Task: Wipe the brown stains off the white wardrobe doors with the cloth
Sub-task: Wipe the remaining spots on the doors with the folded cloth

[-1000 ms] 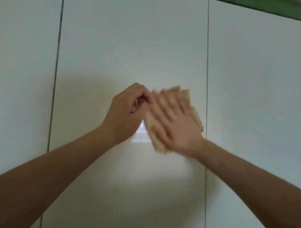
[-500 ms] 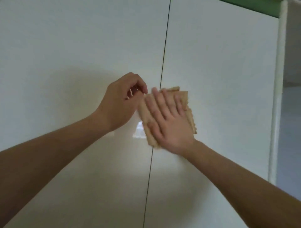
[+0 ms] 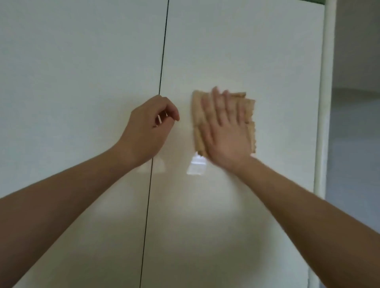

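right grip [image 3: 226,139] flat, pressing cloth [image 3: 249,115] on door [image 3: 246,51] | left grip [image 3: 148,131] curled, empty

Plain grey wall [image 3: 356,154] at right, green strip [image 3: 314,1] above

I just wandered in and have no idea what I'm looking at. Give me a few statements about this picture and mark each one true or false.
1. The right hand lies flat on the cloth with straight fingers. True.
2. The cloth is pressed against the door to the left of the dark gap. False: it is on the door to the right of the gap.
3. The left hand also holds the cloth. False: it is apart from the cloth, with its fingers curled, in front of the gap.
4. The cloth is blue. False: it is tan.
5. A thin dark gap runs top to bottom between two white doors. True.
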